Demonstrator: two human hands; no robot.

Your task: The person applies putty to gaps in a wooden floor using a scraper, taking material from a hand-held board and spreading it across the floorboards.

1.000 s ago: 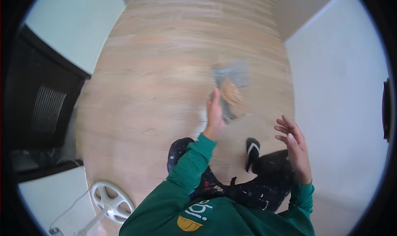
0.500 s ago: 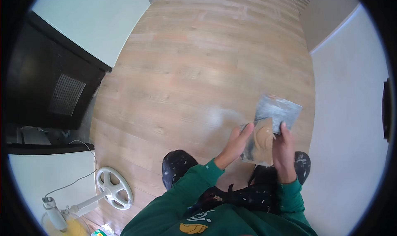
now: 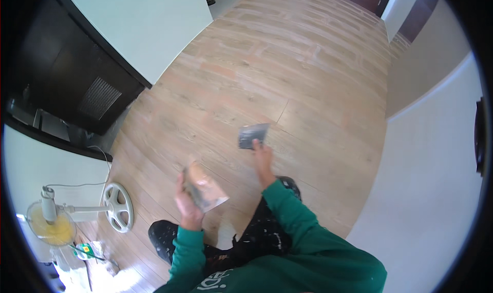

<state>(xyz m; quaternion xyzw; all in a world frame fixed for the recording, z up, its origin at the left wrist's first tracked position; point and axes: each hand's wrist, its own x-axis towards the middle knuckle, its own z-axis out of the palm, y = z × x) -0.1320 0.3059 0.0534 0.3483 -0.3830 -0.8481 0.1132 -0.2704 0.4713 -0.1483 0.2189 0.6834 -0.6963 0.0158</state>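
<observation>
My left hand (image 3: 188, 204) grips a thin flat scraper plate (image 3: 196, 196) by its side, its face coated with tan paste (image 3: 204, 182) that looks like filler. Fingers of my right hand (image 3: 263, 160) are closed on the lower edge of a grey flat metal scraper blade (image 3: 253, 135), farther out and to the right. The two tools are apart, both held above the wood-plank floor (image 3: 313, 139). Motion blurs them slightly.
A white standing fan (image 3: 51, 223) with a round base (image 3: 118, 208) and a cable is at left. Beyond it is a dark door (image 3: 77, 72) with a vent. A white wall (image 3: 431, 154) runs along the right. Packages (image 3: 84, 251) lie at lower left.
My hands have separated and shifted left. The grey blade has come away from beside the paste-covered plate, which is now lower and tilted. My view and body have turned right.
</observation>
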